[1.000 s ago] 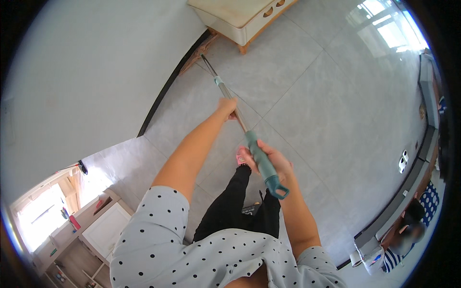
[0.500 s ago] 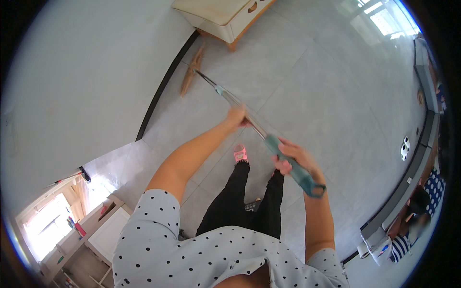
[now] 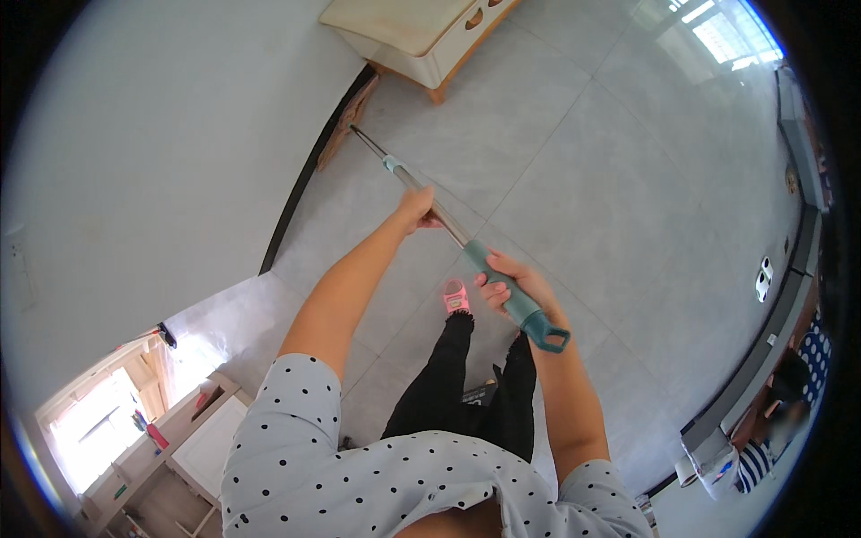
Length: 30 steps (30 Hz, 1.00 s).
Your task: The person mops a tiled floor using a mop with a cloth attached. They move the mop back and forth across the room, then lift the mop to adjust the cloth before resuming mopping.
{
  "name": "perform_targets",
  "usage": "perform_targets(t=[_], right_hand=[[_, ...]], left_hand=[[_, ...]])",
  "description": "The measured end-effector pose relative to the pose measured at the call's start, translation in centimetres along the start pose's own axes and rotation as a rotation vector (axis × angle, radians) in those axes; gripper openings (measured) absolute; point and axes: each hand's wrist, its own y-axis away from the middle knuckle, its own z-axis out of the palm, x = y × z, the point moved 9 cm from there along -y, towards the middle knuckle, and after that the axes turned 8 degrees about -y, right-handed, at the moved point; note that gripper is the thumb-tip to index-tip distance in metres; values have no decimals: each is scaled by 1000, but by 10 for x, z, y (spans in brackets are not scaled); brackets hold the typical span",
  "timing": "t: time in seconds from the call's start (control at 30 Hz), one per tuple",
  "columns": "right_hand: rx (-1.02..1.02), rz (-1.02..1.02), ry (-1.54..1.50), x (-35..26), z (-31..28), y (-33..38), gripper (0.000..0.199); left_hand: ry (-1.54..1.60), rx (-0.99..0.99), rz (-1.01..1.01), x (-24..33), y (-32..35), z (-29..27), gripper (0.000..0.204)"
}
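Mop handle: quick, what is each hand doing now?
Left hand: closed on the mop's metal pole.
Right hand: closed on the teal grip.

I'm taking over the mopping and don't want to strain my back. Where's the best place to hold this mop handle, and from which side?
Probably as shown: right hand wrapped over the teal grip near the top end, left hand farther down the bare metal pole, both closing from above. The long mop slants down to its flat head by the wall.
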Motion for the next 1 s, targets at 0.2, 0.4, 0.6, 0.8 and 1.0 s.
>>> perform_targets(t=[0.2,0.4,0.6,0.8,1.0], right_hand=[[-40,-1,-368,40,-57,25,32],[132,-1,-494,107,-119,150,39],[268,28,-349,123,-93,210,35],[214,148,-155,92,-64,128,28],[46,186,-302,72,-41,-7,26]], left_hand=[[-187,-63,-108,-46,2,37,39],[-301,-250,-152,-153,71,141,35],[111,-269,-92,-120,166,162,27],[484,-94,-138,-108,94,100,31],[381,155,-58,-85,-2,-12,35]])
